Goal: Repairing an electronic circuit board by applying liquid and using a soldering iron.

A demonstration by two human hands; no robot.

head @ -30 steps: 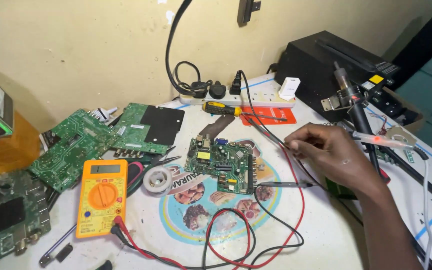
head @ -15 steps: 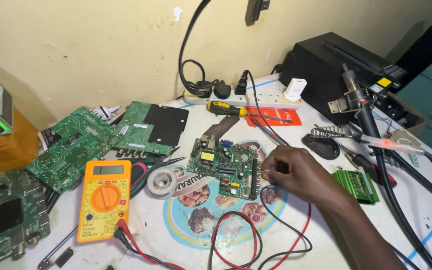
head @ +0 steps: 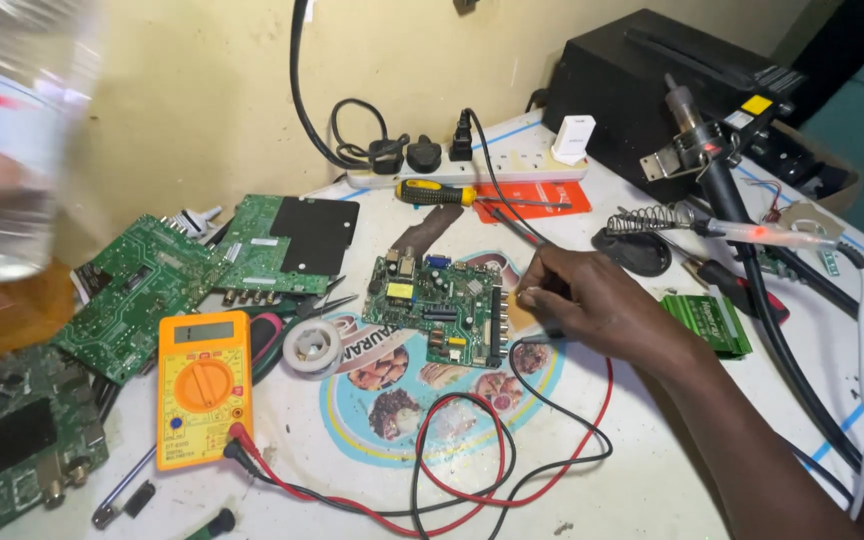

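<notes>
**Right hand at edge of small circuit board**

Since half a second ago, a blurred clear bottle (head: 17, 140) has come into view at upper left, and the right hand (head: 592, 300) sits a little higher against the board's right edge. Fingers (head: 537, 290) are curled narrow, tips pinched on something small at that edge; what they hold cannot be told. Small green circuit board (head: 437, 310) lies flat on the white table (head: 652, 470), mid-frame. Red and black probe leads (head: 512, 470) loop below the hand and run left to the orange multimeter (head: 204, 385). Solder spool (head: 312, 345) lies just left of the board. Yellow-handled screwdriver (head: 437, 192) lies behind it, by the power strip (head: 472, 170). Larger green boards (head: 142, 290) lie farther left. Left hand not seen.
</notes>
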